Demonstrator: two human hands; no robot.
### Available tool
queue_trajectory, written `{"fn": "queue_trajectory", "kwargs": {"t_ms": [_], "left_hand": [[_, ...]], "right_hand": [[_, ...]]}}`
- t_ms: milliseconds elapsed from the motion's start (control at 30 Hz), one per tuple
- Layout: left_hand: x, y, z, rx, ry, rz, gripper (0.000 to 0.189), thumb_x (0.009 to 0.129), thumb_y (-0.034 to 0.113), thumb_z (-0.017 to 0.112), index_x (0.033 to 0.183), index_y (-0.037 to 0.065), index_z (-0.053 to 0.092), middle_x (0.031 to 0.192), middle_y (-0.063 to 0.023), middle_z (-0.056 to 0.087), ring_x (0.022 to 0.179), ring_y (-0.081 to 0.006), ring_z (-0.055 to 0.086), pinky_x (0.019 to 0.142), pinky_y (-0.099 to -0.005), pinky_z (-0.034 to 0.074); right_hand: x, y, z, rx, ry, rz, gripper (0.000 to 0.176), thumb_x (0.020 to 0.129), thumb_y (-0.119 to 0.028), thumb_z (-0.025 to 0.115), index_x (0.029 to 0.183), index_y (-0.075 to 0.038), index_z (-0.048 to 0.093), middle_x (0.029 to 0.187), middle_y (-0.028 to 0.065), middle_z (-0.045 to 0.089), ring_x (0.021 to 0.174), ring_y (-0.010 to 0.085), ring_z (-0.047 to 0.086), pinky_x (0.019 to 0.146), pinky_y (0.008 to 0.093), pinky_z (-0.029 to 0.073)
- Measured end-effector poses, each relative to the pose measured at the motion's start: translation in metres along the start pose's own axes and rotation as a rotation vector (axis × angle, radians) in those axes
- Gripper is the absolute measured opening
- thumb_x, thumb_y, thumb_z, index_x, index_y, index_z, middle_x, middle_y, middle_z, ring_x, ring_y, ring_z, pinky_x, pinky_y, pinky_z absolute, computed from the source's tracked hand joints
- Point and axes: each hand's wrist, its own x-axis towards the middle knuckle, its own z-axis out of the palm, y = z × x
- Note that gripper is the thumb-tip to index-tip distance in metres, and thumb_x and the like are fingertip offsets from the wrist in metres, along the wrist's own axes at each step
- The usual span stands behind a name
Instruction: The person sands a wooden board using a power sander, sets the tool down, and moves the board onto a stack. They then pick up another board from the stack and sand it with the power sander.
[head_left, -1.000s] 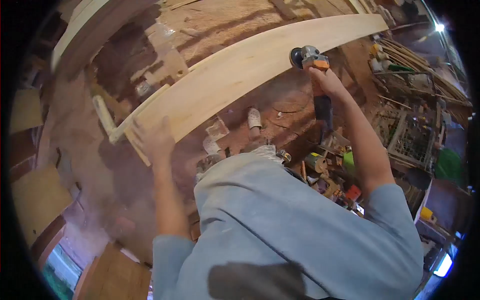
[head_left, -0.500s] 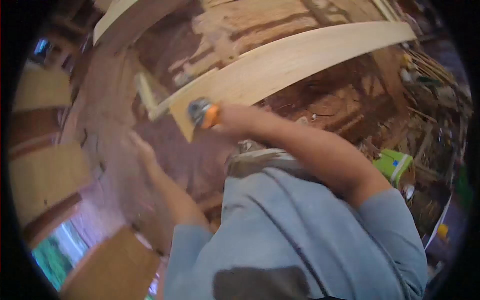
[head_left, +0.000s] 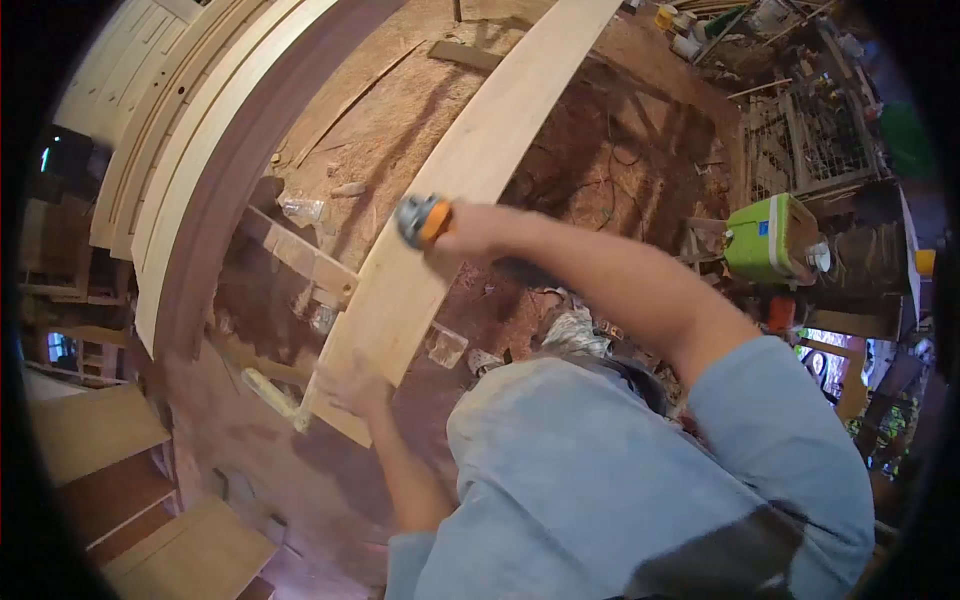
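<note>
A long pale wooden board (head_left: 490,140) runs diagonally from the near left to the far middle, raised above the dusty floor. My right hand (head_left: 472,232) is closed round an orange-and-grey hand-held power tool (head_left: 424,221), whose grey head sits over the board's left edge; its underside is hidden. At the board's near end, my left hand (head_left: 355,388) lies over the surface with fingers stretched out, blurred by motion. Just left of that end is a pale wooden strip (head_left: 268,393). A wooden crosspiece (head_left: 300,250) meets the board's left edge.
Long wooden pieces (head_left: 200,130) stand stacked at the left. A green box (head_left: 770,238) stands to the right, before a wooden lattice crate (head_left: 815,135). Shavings (head_left: 400,120) cover the floor; brown panels (head_left: 190,550) are at lower left.
The view has turned, and the board now slants more steeply. My left hand has come from beside the board onto its near end. The power tool is now farther from that end.
</note>
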Motion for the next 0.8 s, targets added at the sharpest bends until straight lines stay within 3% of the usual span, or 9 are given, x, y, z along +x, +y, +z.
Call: {"fn": "queue_trajectory", "kwargs": {"t_ms": [67, 133, 200, 333, 367, 533, 600, 667, 800], "left_hand": [[0.007, 0.031, 0.015, -0.215, 0.282, 0.238, 0.062, 0.100, 0.038, 0.048, 0.150, 0.002, 0.038, 0.156, -0.0330, 0.026, 0.145, -0.0487, 0.022, 0.118, -0.0595, 0.019], [0.016, 0.069, 0.017, -0.107, 0.213, 0.324, 0.059, 0.099, 0.038, 0.049, 0.144, 0.000, 0.046, 0.156, -0.0336, 0.027, 0.146, -0.0486, 0.022, 0.118, -0.0600, 0.018], [0.018, 0.116, 0.003, -0.004, 0.146, 0.409, 0.057, 0.099, 0.038, 0.050, 0.138, -0.003, 0.054, 0.155, -0.0341, 0.027, 0.146, -0.0484, 0.022, 0.118, -0.0605, 0.018], [0.020, 0.184, -0.003, -0.111, 0.062, 0.588, 0.051, 0.098, 0.037, 0.049, 0.105, -0.009, 0.070, 0.155, -0.0337, 0.029, 0.146, -0.0500, 0.020, 0.118, -0.0613, 0.017], [0.024, 0.198, 0.001, -0.169, 0.103, 0.605, 0.053, 0.098, 0.037, 0.047, 0.096, -0.009, 0.073, 0.155, -0.0336, 0.029, 0.146, -0.0511, 0.020, 0.118, -0.0612, 0.016], [0.038, 0.197, 0.007, -0.009, 0.084, 0.620, 0.045, 0.099, 0.031, 0.041, 0.105, -0.004, 0.069, 0.156, -0.0322, 0.027, 0.144, -0.0529, 0.022, 0.116, -0.0642, 0.018], [0.036, 0.196, -0.004, 0.034, 0.102, 0.649, 0.036, 0.098, 0.023, 0.041, 0.107, -0.001, 0.066, 0.156, -0.0343, 0.026, 0.141, -0.0568, 0.026, 0.114, -0.0673, 0.021], [0.029, 0.208, -0.021, 0.128, -0.005, 0.622, 0.039, 0.099, 0.022, 0.041, 0.123, -0.002, 0.061, 0.155, -0.0344, 0.026, 0.141, -0.0565, 0.026, 0.116, -0.0635, 0.021], [0.042, 0.207, 0.013, -0.367, 0.147, 0.448, 0.051, 0.100, 0.032, 0.042, 0.126, -0.009, 0.060, 0.156, -0.0300, 0.030, 0.147, -0.0466, 0.020, 0.118, -0.0621, 0.015]], "right_hand": [[0.021, 0.048, -0.037, -0.182, 0.086, -0.174, 0.064, 0.079, -0.042, 0.069, 0.126, -0.001, 0.059, 0.104, 0.0242, 0.070, 0.092, 0.0336, 0.071, 0.082, 0.0402, 0.055], [0.029, 0.073, -0.079, 0.035, 0.167, 0.062, 0.059, 0.081, -0.043, 0.068, 0.119, 0.001, 0.062, 0.095, 0.0214, 0.070, 0.084, 0.0304, 0.070, 0.077, 0.0371, 0.056], [0.034, 0.091, -0.122, -0.119, 0.049, 0.004, 0.043, 0.082, -0.034, 0.065, 0.118, -0.010, 0.064, 0.104, 0.0193, 0.068, 0.101, 0.0349, 0.067, 0.088, 0.0412, 0.054], [0.062, 0.151, -0.190, -0.222, 0.095, -0.169, 0.030, 0.084, -0.028, 0.061, 0.107, -0.008, 0.064, 0.104, 0.0161, 0.067, 0.101, 0.0341, 0.065, 0.086, 0.0421, 0.053], [0.057, 0.150, -0.212, -0.106, 0.105, -0.051, 0.031, 0.084, -0.028, 0.060, 0.107, -0.008, 0.063, 0.103, 0.0158, 0.067, 0.100, 0.0333, 0.065, 0.085, 0.0410, 0.052], [0.107, 0.232, -0.277, 0.110, 0.258, -0.010, 0.045, 0.087, -0.037, 0.064, 0.114, -0.002, 0.066, 0.094, 0.0128, 0.070, 0.091, 0.0234, 0.067, 0.081, 0.0373, 0.052], [0.115, 0.251, -0.301, -0.302, 0.257, -0.167, 0.050, 0.086, -0.039, 0.065, 0.119, -0.002, 0.065, 0.104, 0.0156, 0.071, 0.098, 0.0249, 0.067, 0.088, 0.0367, 0.051], [0.114, 0.265, -0.325, 0.068, 0.648, 0.349, 0.054, 0.084, -0.041, 0.067, 0.119, -0.001, 0.064, 0.107, 0.0168, 0.070, 0.100, 0.0264, 0.067, 0.090, 0.0363, 0.050], [0.099, 0.330, -0.277, 0.850, 1.191, -0.146, 0.038, 0.095, -0.036, 0.065, 0.117, -0.005, 0.063, 0.109, 0.0054, 0.066, 0.106, 0.0160, 0.060, 0.094, 0.0288, 0.045]]}}
